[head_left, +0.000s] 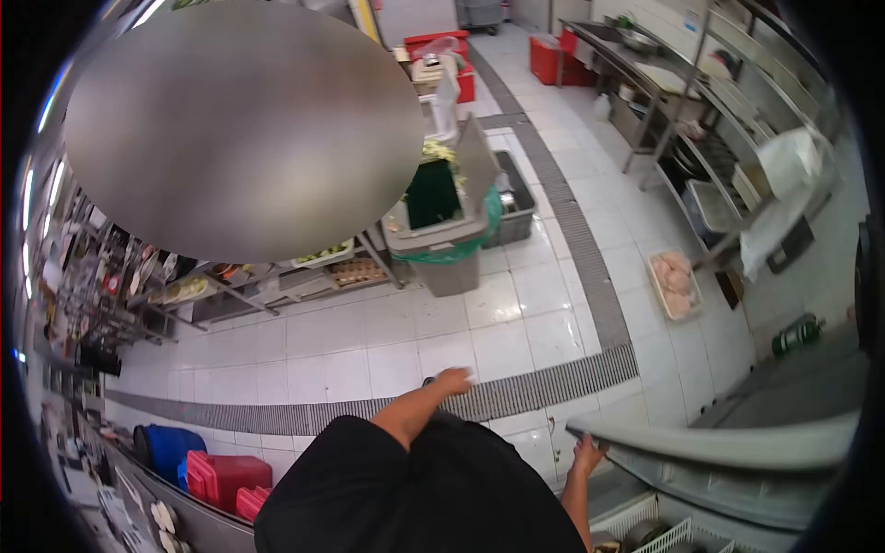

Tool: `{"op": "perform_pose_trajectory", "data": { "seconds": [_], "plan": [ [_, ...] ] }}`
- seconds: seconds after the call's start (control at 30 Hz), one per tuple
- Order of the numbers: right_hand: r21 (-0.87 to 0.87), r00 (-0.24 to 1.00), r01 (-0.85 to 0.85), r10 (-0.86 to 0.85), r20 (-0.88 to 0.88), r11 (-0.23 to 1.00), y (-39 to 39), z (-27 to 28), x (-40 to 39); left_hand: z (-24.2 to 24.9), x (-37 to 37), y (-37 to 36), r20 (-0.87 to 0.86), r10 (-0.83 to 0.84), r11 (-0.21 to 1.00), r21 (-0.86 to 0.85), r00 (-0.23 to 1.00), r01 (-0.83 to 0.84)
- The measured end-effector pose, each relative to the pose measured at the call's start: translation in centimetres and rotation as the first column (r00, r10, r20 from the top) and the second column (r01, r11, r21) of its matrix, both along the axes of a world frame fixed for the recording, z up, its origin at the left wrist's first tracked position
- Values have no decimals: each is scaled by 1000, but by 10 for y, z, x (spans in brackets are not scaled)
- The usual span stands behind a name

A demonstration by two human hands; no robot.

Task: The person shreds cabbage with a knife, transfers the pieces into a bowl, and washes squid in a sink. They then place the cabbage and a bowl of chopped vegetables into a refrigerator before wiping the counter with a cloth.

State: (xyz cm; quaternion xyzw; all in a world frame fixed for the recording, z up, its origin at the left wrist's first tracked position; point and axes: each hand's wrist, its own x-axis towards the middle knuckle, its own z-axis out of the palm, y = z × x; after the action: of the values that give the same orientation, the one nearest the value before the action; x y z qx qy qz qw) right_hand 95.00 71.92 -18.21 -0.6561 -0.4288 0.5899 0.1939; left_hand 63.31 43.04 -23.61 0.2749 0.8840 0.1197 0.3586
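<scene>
My right hand point(587, 455) grips the near corner of a pale grey lid or door point(728, 446), its fingers wrapped over the edge. Below that panel, white plastic baskets point(678, 537) hold round items I cannot make out. My left hand point(454, 380) reaches out in front of my black shirt, over the tiled floor and the drain grate point(516, 394). It is smeared by motion, and I cannot see anything held in it.
A grey bin point(445, 273) with a green liner stands ahead, beside a shelved work table. At right, a tub of raw meat point(676, 286) sits on the floor near metal shelving point(701, 189). Red containers point(226, 479) and a blue barrel point(172, 452) are at lower left.
</scene>
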Motion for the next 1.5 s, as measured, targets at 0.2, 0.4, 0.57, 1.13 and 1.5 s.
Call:
{"op": "perform_pose_trajectory", "data": {
  "seconds": [0.2, 0.4, 0.57, 1.13, 1.5],
  "plan": [
    [-328, 968, 194, -126, 217, 924, -66, -45, 23, 20, -25, -327, 32, 754, 643, -241, 656, -727],
    [-514, 818, -424, 559, 137, 746, -141, -26, -124, -22, -76, -469, 57, 884, 467, -105, 463, -878],
    [-299, 544, -809, 838, -50, 507, -185, -3, -295, 30, -213, -468, 68, 950, 283, 220, 304, -934],
    [-328, 201, -928, 979, -38, 178, -320, -34, -606, 228, -575, -658, -424, 904, 236, 606, -57, -760],
    [-276, 229, -933, 972, 46, 233, -362, 24, -754, 148, -662, -720, -796, 575, 671, 326, 190, -666]
  ]
}}
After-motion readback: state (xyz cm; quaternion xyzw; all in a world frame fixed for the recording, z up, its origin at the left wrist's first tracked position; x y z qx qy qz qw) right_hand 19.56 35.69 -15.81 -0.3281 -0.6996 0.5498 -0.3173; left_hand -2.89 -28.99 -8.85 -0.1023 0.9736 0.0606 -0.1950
